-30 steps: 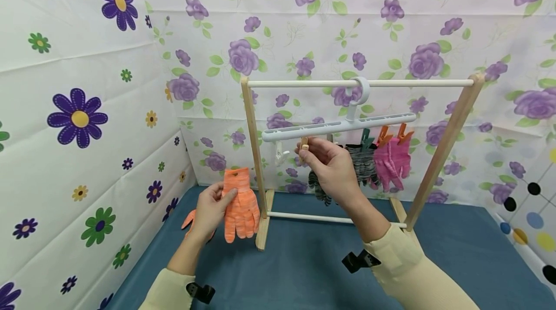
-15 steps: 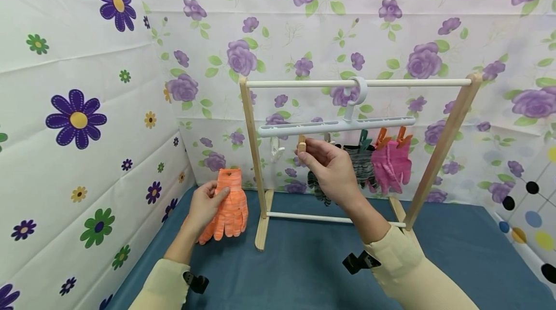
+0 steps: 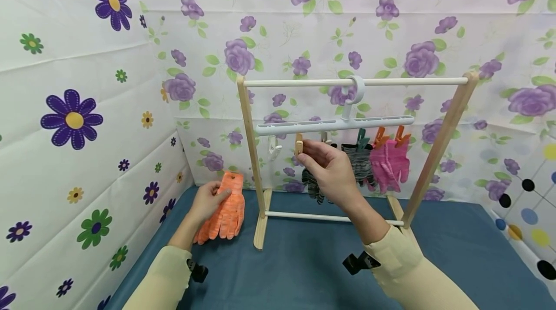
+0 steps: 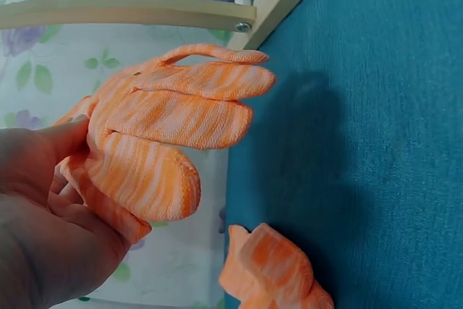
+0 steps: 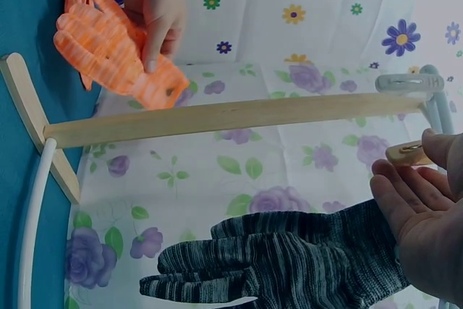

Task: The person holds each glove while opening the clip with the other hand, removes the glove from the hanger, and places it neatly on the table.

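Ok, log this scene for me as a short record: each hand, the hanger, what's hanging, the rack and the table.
Left hand: grips an orange glove, fingers of the glove pointing down
Right hand: pinches a tan peg just below the hanger
Hanger: hooked over the rack's top rail
Hanging: grey gloves; pink gloves with orange pegs; white peg near one end
Rack: wooden posts, white rails, standing on the table
Table: blue
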`<state>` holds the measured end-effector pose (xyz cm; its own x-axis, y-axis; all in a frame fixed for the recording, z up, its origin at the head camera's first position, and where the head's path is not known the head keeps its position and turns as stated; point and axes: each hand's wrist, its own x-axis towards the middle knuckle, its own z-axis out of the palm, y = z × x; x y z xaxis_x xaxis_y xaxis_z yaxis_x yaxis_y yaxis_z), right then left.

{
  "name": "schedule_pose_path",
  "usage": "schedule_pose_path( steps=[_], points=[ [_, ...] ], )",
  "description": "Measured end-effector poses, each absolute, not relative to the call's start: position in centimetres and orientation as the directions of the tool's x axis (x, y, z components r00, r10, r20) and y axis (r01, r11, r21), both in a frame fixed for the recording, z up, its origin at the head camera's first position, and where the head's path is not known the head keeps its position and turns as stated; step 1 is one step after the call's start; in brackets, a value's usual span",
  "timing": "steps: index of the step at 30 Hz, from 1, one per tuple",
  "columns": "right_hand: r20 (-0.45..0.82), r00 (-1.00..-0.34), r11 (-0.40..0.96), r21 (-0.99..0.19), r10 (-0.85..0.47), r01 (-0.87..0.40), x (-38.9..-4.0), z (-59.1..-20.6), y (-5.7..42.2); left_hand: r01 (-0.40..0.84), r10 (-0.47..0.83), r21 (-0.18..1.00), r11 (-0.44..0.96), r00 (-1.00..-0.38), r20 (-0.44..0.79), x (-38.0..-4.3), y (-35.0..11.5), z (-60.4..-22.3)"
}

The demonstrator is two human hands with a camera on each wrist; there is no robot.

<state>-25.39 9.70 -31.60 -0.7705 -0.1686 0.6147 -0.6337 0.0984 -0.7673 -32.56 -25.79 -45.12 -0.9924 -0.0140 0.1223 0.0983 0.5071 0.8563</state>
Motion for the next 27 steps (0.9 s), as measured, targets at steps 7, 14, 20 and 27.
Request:
schedule_pose_path(
  steps=[7,14,20,27],
  points=[
    [0.602,-0.78,0.119,-0.773,-0.17,-0.623,-25.3,-31.8,9.9,0.06,0.022,0.858,0.511,-0.998,0.057,-33.8,-25.8,-45.8],
    [0.596,-0.783,0.14,-0.772,-0.178,-0.619,-25.1,-32.0,10.0,0.038,0.033,0.843,0.537,-0.999,0.024,-34.4,-25.5,-46.5],
    [0.6,-0.778,0.151,-0.765,-0.183,-0.626,-25.0,-32.1,10.2,-0.004,0.04,0.818,0.575,-0.999,-0.033,-35.1,-25.4,-47.1],
    [0.608,-0.773,0.154,-0.758,-0.182,-0.633,-24.9,-32.4,10.6,-0.024,0.053,0.816,0.577,-0.996,-0.066,-35.7,-25.0,-47.8]
  ],
)
